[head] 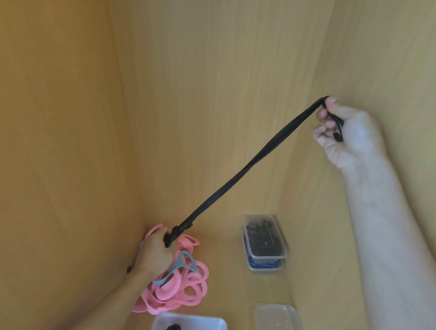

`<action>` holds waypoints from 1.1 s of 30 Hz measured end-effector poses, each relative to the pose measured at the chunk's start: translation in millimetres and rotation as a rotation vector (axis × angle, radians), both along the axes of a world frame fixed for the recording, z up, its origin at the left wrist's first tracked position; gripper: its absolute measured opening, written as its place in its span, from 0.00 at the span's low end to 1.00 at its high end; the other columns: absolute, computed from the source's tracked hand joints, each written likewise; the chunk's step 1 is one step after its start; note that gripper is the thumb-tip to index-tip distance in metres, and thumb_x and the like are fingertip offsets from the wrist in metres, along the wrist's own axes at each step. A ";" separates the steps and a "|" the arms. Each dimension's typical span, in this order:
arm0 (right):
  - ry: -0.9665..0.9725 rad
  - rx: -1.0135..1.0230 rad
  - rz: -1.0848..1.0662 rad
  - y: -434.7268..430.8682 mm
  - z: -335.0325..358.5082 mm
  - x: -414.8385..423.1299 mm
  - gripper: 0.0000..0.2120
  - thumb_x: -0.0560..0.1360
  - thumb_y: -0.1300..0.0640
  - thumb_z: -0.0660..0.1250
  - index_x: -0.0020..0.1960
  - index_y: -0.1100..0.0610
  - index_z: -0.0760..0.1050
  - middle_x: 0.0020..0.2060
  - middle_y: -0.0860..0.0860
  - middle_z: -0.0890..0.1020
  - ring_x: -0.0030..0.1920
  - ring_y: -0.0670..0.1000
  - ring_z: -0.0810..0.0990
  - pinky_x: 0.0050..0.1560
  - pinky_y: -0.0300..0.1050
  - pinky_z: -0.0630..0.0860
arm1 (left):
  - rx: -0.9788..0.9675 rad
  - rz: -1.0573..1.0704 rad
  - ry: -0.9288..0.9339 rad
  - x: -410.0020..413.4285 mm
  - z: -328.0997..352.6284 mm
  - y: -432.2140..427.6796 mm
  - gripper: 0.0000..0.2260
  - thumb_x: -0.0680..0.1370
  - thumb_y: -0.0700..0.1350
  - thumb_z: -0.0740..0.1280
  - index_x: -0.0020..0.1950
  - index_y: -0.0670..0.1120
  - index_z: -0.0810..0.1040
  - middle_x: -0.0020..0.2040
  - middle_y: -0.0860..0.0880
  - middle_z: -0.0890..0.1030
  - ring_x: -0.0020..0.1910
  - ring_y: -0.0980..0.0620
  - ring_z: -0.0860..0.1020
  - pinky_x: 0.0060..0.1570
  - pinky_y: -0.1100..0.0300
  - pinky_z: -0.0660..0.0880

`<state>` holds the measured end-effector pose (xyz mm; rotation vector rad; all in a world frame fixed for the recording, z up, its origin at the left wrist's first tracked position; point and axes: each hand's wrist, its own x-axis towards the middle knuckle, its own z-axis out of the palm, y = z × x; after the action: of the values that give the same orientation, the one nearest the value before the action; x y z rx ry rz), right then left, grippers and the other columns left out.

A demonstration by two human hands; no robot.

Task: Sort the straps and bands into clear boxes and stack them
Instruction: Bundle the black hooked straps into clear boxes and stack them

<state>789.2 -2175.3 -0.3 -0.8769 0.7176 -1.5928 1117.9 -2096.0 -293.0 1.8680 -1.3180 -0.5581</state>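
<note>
A long black strap (247, 166) runs taut from lower left to upper right between my two hands. My left hand (155, 253) grips its buckle end low down, just above a pile of pink bands (181, 292) with a grey-blue band (180, 267) on top. My right hand (341, 131) is raised high and holds the other end, which is wrapped around its fingers. Two stacked clear boxes (264, 241) stand at the back right, the upper one holding dark straps, the lower one blue striped ones.
A white bin (202, 324) with a dark strap inside sits at the bottom edge. Beside it on the right lies a clear lid or box (278, 324). Wooden walls close in the left side, the back and the right side.
</note>
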 end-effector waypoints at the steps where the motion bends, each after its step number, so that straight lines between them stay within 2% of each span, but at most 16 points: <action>1: 0.051 -0.009 -0.007 1.4 -5.2 4.2 0.04 0.77 0.63 0.70 0.43 0.59 0.80 0.33 0.51 0.78 0.27 0.44 0.68 0.32 0.37 0.69 | 0.004 -0.001 0.022 -3.3 2.1 -0.9 0.06 0.80 0.42 0.66 0.43 0.46 0.76 0.35 0.48 0.80 0.33 0.51 0.79 0.35 0.53 0.79; 4: 0.201 -0.024 -0.007 4.6 -26.7 11.2 0.03 0.77 0.61 0.71 0.44 0.58 0.81 0.34 0.49 0.79 0.28 0.44 0.69 0.32 0.37 0.71 | 0.065 -0.046 0.178 -19.6 14.9 -12.2 0.07 0.81 0.45 0.66 0.46 0.44 0.79 0.34 0.51 0.84 0.29 0.54 0.79 0.31 0.59 0.76; 6: 0.217 0.019 -0.010 2.9 -33.8 7.1 0.02 0.78 0.60 0.71 0.46 0.58 0.80 0.34 0.49 0.79 0.29 0.45 0.70 0.32 0.38 0.71 | 0.174 -0.082 0.334 -27.9 23.9 -19.4 0.08 0.82 0.43 0.66 0.51 0.40 0.81 0.35 0.48 0.84 0.29 0.50 0.79 0.30 0.59 0.75; 8: 0.227 0.076 0.009 -0.6 -37.2 1.9 0.03 0.78 0.58 0.70 0.47 0.58 0.80 0.33 0.49 0.80 0.29 0.46 0.70 0.32 0.39 0.71 | 0.274 -0.124 0.572 -34.5 27.5 -21.7 0.07 0.81 0.38 0.65 0.54 0.34 0.78 0.29 0.51 0.76 0.25 0.54 0.70 0.25 0.63 0.67; 9: 0.242 0.102 0.024 -2.5 -39.5 1.4 0.04 0.78 0.57 0.70 0.47 0.58 0.80 0.33 0.50 0.80 0.29 0.46 0.71 0.31 0.39 0.71 | 0.309 -0.145 0.735 -38.3 29.3 -21.8 0.05 0.80 0.36 0.64 0.54 0.35 0.75 0.28 0.52 0.70 0.25 0.55 0.65 0.24 0.64 0.62; 11: 0.303 0.142 0.054 -5.6 -46.5 4.0 0.06 0.79 0.55 0.69 0.49 0.59 0.79 0.32 0.51 0.82 0.28 0.47 0.72 0.30 0.39 0.72 | 0.376 -0.166 1.055 -44.6 35.5 -21.2 0.03 0.79 0.36 0.64 0.51 0.41 0.70 0.31 0.51 0.64 0.27 0.55 0.61 0.23 0.65 0.60; 14: 0.417 0.197 0.068 -8.6 -57.7 9.9 0.09 0.80 0.53 0.67 0.53 0.59 0.78 0.31 0.53 0.83 0.26 0.48 0.73 0.29 0.40 0.74 | 0.428 -0.236 1.290 -49.5 43.3 -18.3 0.06 0.77 0.41 0.66 0.42 0.44 0.71 0.33 0.49 0.65 0.28 0.53 0.64 0.24 0.63 0.65; 17: 0.491 0.238 0.076 -11.5 -67.8 15.7 0.09 0.80 0.54 0.68 0.54 0.59 0.78 0.29 0.53 0.82 0.25 0.48 0.73 0.29 0.40 0.74 | 0.410 -0.258 1.390 -55.5 47.3 -15.4 0.11 0.80 0.47 0.64 0.39 0.44 0.74 0.30 0.47 0.68 0.29 0.48 0.72 0.30 0.58 0.74; 19: 0.531 0.253 0.100 -11.9 -74.5 20.7 0.07 0.79 0.55 0.69 0.52 0.59 0.79 0.28 0.52 0.81 0.25 0.48 0.73 0.30 0.41 0.74 | 0.422 -0.261 1.433 -61.6 50.0 -13.2 0.15 0.81 0.51 0.63 0.37 0.44 0.74 0.28 0.48 0.66 0.29 0.46 0.73 0.33 0.56 0.76; 23: 0.551 0.295 0.206 -9.5 -90.3 34.3 0.04 0.79 0.59 0.68 0.52 0.60 0.77 0.27 0.50 0.80 0.25 0.45 0.73 0.28 0.38 0.72 | 0.483 -0.324 1.481 -74.6 59.9 -9.8 0.16 0.80 0.54 0.63 0.37 0.47 0.71 0.27 0.53 0.60 0.22 0.54 0.63 0.24 0.62 0.65; 27: 0.551 0.320 0.343 -1.1 -116.6 51.2 0.02 0.78 0.64 0.66 0.49 0.61 0.77 0.34 0.52 0.83 0.27 0.46 0.75 0.29 0.38 0.73 | 0.562 -0.364 1.544 -86.3 67.9 -7.2 0.16 0.78 0.55 0.65 0.35 0.48 0.70 0.27 0.55 0.58 0.20 0.57 0.61 0.21 0.64 0.58; 30: 0.551 0.337 0.307 0.1 -132.3 55.3 0.07 0.76 0.66 0.68 0.52 0.67 0.79 0.42 0.57 0.84 0.30 0.50 0.80 0.31 0.41 0.77 | 0.585 -0.362 1.482 -87.8 68.8 -4.5 0.15 0.78 0.54 0.66 0.34 0.49 0.69 0.25 0.55 0.58 0.18 0.57 0.59 0.19 0.64 0.57; 33: 0.445 0.339 0.241 -6.3 -135.4 46.5 0.13 0.75 0.69 0.68 0.58 0.68 0.74 0.46 0.59 0.86 0.35 0.52 0.85 0.35 0.44 0.82 | 0.513 -0.342 1.369 -83.2 64.1 1.6 0.12 0.76 0.49 0.68 0.35 0.49 0.69 0.28 0.55 0.56 0.22 0.56 0.56 0.23 0.63 0.55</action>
<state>835.8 -2181.5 -135.8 -1.0294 1.1125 -1.0300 1034.7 -2094.3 -228.9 1.0357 -0.5120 -2.0159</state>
